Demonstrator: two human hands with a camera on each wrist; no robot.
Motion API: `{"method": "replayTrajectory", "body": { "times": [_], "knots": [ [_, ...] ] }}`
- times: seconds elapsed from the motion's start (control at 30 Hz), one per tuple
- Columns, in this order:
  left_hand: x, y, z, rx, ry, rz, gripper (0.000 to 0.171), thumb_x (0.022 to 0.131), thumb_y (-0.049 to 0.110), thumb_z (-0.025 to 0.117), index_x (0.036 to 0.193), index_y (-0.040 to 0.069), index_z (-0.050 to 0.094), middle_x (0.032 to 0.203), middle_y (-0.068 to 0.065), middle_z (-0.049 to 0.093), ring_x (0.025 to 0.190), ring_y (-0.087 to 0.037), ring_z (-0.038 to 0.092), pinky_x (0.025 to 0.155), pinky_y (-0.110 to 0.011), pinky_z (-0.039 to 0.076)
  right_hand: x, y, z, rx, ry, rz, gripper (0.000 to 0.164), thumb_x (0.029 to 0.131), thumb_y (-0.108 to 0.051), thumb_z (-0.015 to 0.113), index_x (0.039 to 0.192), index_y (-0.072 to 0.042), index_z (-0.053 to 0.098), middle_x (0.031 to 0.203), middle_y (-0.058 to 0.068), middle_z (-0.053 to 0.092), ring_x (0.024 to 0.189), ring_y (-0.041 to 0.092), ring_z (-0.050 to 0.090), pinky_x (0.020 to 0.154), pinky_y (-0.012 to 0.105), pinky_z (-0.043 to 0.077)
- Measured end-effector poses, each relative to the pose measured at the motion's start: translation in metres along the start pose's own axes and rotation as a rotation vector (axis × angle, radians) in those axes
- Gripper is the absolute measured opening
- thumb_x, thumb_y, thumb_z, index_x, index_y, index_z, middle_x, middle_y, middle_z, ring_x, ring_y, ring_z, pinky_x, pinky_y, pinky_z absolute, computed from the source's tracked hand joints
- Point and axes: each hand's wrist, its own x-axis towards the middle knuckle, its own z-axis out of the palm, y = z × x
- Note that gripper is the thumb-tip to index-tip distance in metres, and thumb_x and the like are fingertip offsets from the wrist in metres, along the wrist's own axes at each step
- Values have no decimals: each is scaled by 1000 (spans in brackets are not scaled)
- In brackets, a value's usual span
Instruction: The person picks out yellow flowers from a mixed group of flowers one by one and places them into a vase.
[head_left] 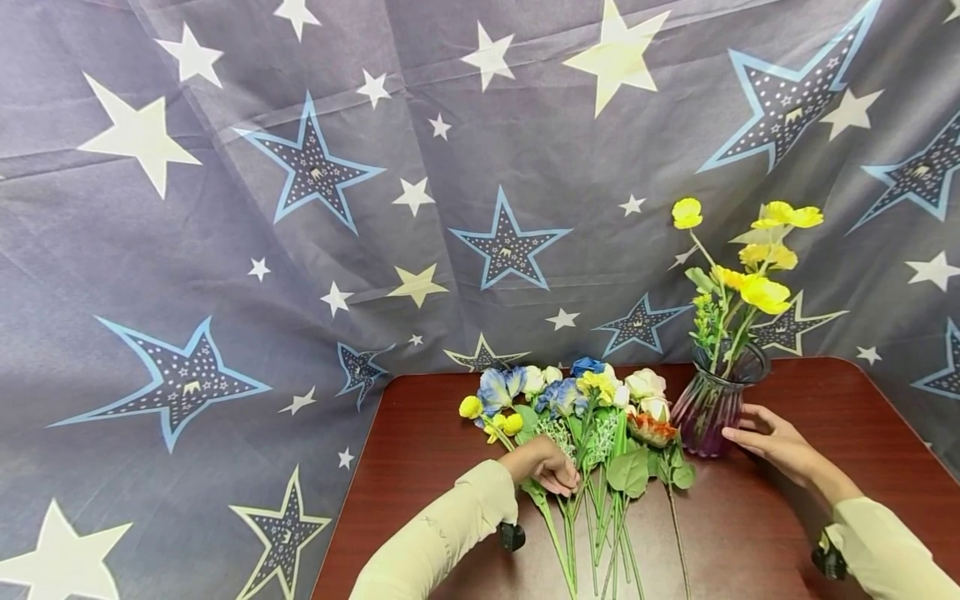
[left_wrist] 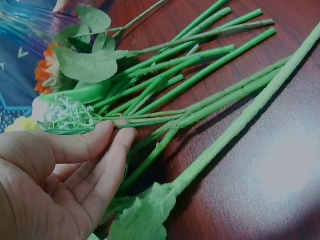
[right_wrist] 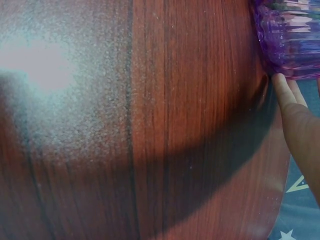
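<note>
Artificial flowers [head_left: 558,396] in blue, white, yellow and orange lie in a loose bunch on the table, blooms toward the back. My left hand [head_left: 551,467] is over the bunch; in the left wrist view its thumb and fingertips pinch a thin green flower stem [left_wrist: 150,120] just below a sprig of tiny pale flowers [left_wrist: 70,112]. To the right a ribbed purple glass vase [head_left: 708,417] stands upright with yellow flowers [head_left: 761,287] and greenery in it. My right hand [head_left: 772,442] touches the vase's right side low down, fingers fairly straight.
The reddish-brown wooden table [head_left: 825,400] reaches back to a grey cloth [head_left: 420,275] printed with stars. An orange flower [head_left: 651,429] with broad green leaves lies close beside the vase. Several cut stems [left_wrist: 230,50] point toward the table's front.
</note>
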Motion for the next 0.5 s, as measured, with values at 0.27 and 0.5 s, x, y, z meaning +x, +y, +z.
{"method": "replayTrajectory", "body": {
  "times": [0.27,0.5],
  "knots": [
    [-1,-8,-8,-43,32,52,15,95,-2,67,108,-1,75,104,-15,78,78,-14,73,78,-27,63,-1,0,0,7,-5,-18,37,100,-9,64,125,-34,49,111,-20,63,101,-6,65,87,19,58],
    [-6,-16,-10,-92,88,149,14,93,-2,70,104,0,78,96,-15,79,77,-17,76,70,-27,63,2,2,-2,-54,2,9,38,100,-14,66,131,-25,47,110,-20,60,100,-8,63,86,21,58]
  ]
}}
